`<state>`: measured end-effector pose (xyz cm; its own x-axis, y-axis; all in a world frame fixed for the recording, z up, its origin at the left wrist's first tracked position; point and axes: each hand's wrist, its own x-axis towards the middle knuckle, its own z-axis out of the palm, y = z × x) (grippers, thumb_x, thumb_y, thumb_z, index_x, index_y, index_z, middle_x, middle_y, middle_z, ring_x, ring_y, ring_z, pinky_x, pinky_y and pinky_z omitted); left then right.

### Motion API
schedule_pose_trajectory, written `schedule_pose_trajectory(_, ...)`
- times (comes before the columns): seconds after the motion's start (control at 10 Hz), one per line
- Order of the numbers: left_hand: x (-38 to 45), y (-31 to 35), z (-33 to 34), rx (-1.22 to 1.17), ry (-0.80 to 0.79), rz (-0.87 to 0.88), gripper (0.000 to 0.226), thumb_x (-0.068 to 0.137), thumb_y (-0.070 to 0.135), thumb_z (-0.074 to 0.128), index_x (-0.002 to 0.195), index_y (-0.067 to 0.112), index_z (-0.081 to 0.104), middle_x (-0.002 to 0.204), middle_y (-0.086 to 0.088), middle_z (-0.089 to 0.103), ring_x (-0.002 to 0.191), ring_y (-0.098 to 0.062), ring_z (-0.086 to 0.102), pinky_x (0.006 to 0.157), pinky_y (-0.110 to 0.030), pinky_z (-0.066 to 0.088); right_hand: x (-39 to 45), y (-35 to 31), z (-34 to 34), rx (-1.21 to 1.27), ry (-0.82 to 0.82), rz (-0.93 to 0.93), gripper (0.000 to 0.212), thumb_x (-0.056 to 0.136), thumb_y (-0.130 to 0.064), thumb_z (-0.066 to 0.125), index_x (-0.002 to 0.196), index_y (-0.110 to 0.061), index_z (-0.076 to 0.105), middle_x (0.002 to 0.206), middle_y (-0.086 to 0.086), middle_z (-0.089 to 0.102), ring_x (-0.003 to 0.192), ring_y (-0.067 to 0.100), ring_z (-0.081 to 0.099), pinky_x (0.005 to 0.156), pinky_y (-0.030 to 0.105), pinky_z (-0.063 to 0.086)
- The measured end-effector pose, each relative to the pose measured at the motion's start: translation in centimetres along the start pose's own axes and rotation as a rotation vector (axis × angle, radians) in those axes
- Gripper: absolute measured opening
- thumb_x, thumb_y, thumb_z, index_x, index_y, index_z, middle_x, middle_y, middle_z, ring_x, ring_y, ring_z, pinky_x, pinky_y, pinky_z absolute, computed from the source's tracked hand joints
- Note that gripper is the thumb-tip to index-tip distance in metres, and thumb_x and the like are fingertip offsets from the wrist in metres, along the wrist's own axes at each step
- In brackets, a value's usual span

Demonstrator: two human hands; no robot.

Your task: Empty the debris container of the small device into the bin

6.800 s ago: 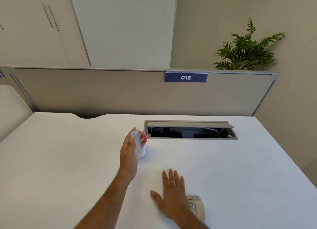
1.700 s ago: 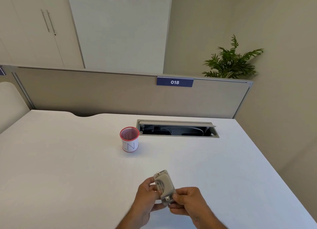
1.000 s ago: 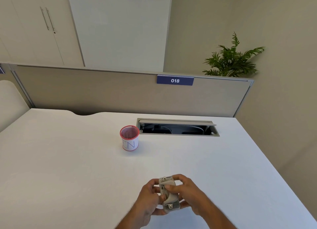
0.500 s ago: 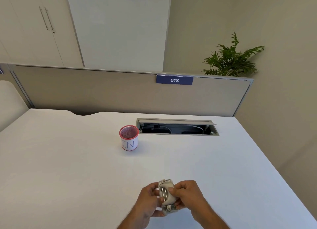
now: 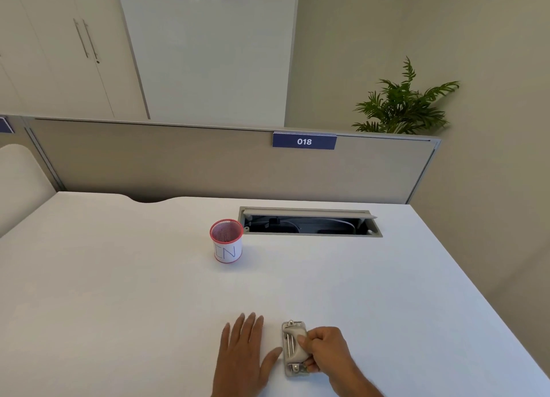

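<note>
A small grey device (image 5: 293, 347), shaped like a hole punch, lies flat on the white desk (image 5: 119, 292) near its front edge. My right hand (image 5: 326, 350) grips the device's right side, fingers curled over its top. Flat on the desk just left of the device rests my left hand (image 5: 244, 352), fingers spread, holding nothing. The bin (image 5: 226, 245) is a small red mesh cup with a white paper label, standing upright further back at mid-desk. Whatever is inside it cannot be made out.
An open cable hatch (image 5: 309, 224) is sunk into the desk right of the bin. A grey partition (image 5: 178, 161) with a blue "018" tag closes the desk's far side. The desk's right edge falls off near my right hand. A plant (image 5: 401, 105) stands behind the partition.
The device has come down from the air onto the desk. My left hand let go of it and now lies flat beside it; my right hand still holds it.
</note>
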<state>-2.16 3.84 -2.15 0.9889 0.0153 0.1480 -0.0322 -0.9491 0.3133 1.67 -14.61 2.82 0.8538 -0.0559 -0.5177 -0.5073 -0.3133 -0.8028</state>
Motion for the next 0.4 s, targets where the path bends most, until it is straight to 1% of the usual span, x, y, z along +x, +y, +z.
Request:
schedule_pose_trajectory(0.1,-0.2,-0.1,0.0,0.037,-0.087,-0.054,0.087,0.089,0.073,0.023,0.121,0.009,0.072,0.129,-0.010,0.069,0.129,-0.030,0.051,0.114,-0.041,0.007,0.1,0.2,0.1,0.012,-0.002,0.020,0.017,0.087,-0.010,0.072,0.071,-0.004,0.071,0.055,0.009,0.065,0.042,0.017,0.057,0.044,0.023,0.051)
schedule_pose_trajectory(0.2,-0.3,-0.1,0.1,0.038,-0.120,-0.066,0.094,0.088,0.076,0.017,0.124,0.008,0.070,0.133,-0.012,0.067,0.130,-0.025,0.038,0.114,-0.043,0.005,0.2,0.4,-0.1,0.011,0.006,0.008,0.017,0.084,-0.012,0.075,0.069,-0.006,0.072,0.050,0.006,0.065,0.039,0.015,0.055,0.040,0.021,0.044)
schedule_pose_trajectory(0.3,-0.3,-0.3,0.0,0.056,-0.116,-0.049,0.095,0.087,0.077,0.016,0.123,0.008,0.070,0.134,-0.013,0.066,0.130,-0.024,0.038,0.117,-0.042,0.002,-0.2,0.2,-0.2,-0.048,0.046,0.004,0.019,0.077,-0.023,0.082,0.070,-0.007,0.074,0.051,0.003,0.068,0.039,0.013,0.057,0.039,0.021,0.043)
schedule_pose_trajectory(0.4,0.0,-0.3,0.8,0.069,0.022,0.007,0.094,0.087,0.078,0.016,0.126,0.010,0.069,0.142,-0.013,0.056,0.147,-0.023,0.020,0.119,-0.041,-0.001,-0.8,-0.8,-1.1,-0.093,0.172,-0.103,0.028,0.071,-0.041,0.085,0.078,-0.016,0.076,0.068,0.002,0.076,0.049,0.014,0.062,0.048,0.025,0.050)
